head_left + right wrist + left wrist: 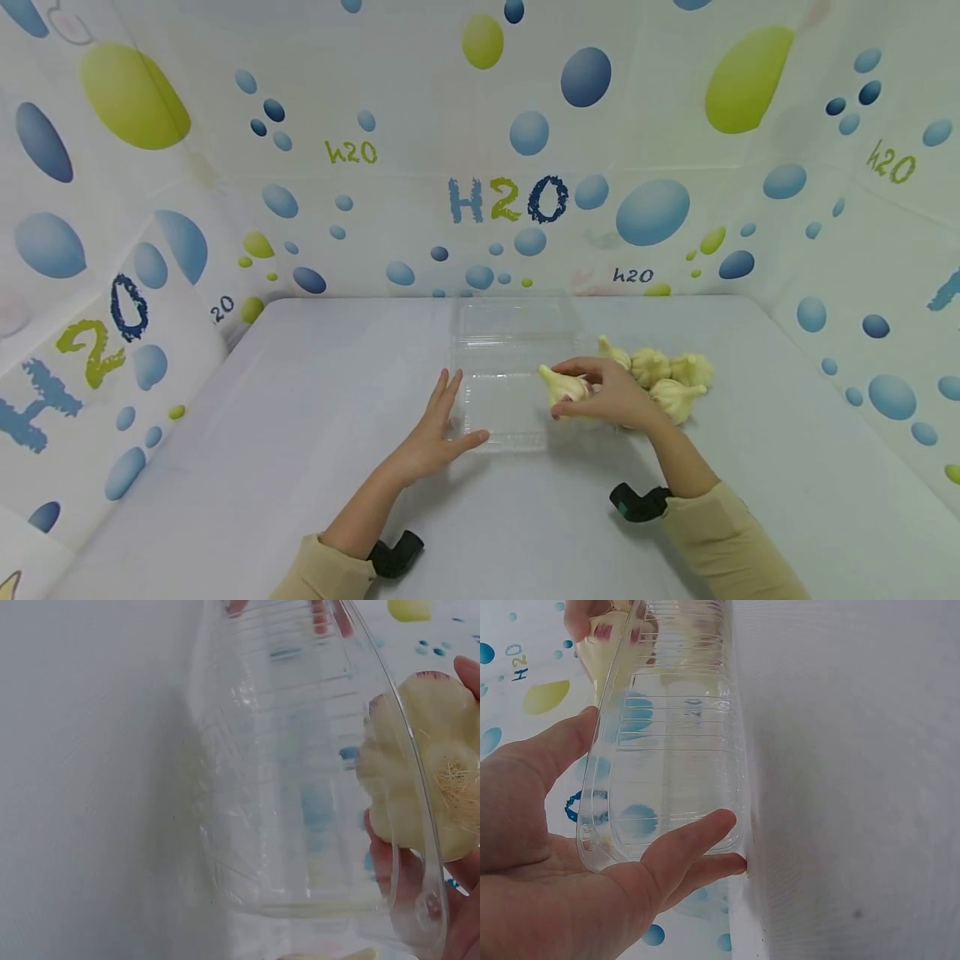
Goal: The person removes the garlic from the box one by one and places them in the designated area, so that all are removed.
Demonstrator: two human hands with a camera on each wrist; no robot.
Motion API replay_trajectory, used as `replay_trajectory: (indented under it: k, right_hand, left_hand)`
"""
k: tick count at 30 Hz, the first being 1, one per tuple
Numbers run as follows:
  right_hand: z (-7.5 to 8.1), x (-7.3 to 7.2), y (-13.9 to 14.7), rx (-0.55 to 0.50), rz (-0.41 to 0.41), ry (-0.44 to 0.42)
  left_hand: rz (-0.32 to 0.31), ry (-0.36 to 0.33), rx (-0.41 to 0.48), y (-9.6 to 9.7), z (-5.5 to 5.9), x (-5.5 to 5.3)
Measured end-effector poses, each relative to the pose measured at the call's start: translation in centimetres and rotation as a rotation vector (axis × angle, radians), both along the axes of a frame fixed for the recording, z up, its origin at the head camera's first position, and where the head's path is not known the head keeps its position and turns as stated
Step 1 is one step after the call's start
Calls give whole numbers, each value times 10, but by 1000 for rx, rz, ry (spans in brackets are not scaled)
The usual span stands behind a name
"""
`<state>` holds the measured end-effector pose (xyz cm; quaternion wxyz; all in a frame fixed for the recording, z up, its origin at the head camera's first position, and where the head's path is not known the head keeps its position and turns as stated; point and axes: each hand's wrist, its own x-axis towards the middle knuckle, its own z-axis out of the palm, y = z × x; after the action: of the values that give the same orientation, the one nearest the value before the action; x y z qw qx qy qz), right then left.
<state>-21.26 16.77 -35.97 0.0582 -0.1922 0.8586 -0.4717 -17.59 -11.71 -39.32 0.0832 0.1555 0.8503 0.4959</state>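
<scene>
My right hand grips a head of garlic between thumb and fingers, above the right end of a clear plastic clamshell box. Its pale bulb shows a root tuft in the right wrist view, partly behind the box wall. At the box's left end, my left hand is spread with fairly straight fingers. The left wrist view has its thumb beside the rim of the transparent box and its fingers along the end wall. No garlic shows inside the box.
Several more garlic heads lie in a group right of the box. The box's raised clear lid stretches toward the back. A white table carries everything, with a patterned cloth backdrop on three sides.
</scene>
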Motion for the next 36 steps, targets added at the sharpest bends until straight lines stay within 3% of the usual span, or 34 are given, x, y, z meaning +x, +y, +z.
replay_trajectory:
  k: [8, 36]
  right_hand:
    - [2, 6, 15, -108, -4, 8]
    - [8, 28, 66, -76, -206, 93]
  left_hand:
    - [1, -1, 8, 0, -1, 1]
    - [1, 27, -8, 1, -10, 4]
